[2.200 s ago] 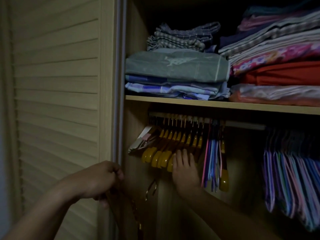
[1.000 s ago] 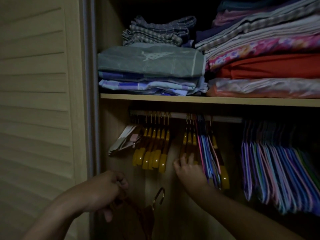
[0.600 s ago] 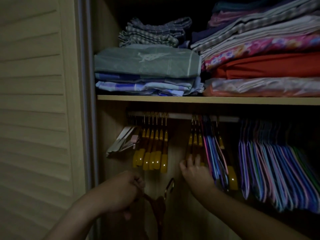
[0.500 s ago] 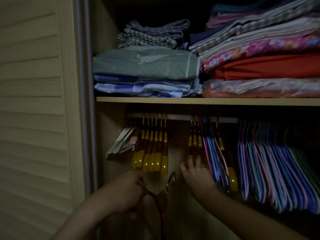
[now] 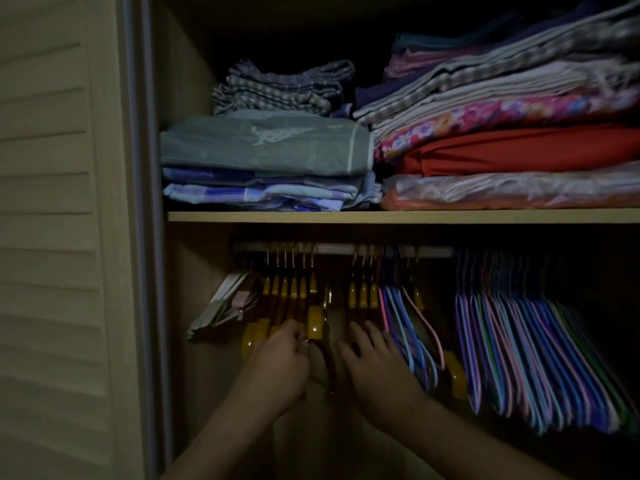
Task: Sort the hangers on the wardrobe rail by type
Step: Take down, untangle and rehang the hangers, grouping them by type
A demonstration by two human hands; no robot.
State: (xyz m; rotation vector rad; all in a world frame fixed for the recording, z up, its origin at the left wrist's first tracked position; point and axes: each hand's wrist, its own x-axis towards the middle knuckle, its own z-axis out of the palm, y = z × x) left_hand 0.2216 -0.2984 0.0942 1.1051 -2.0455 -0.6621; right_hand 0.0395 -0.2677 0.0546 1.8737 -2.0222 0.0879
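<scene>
Left hand (image 5: 282,362) gripping wooden hanger (image 5: 323,327) below rail (image 5: 339,248)

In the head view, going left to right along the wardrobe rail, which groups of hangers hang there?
White hangers → left group of wooden hangers → gap → three wooden hangers → small bunch of thin coloured hangers → one lone wooden hanger → large bunch of thin coloured hangers.

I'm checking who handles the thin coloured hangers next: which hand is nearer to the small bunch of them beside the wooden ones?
Right. The right hand touches their left edge; the left hand is further left, under the wooden hangers.
</scene>
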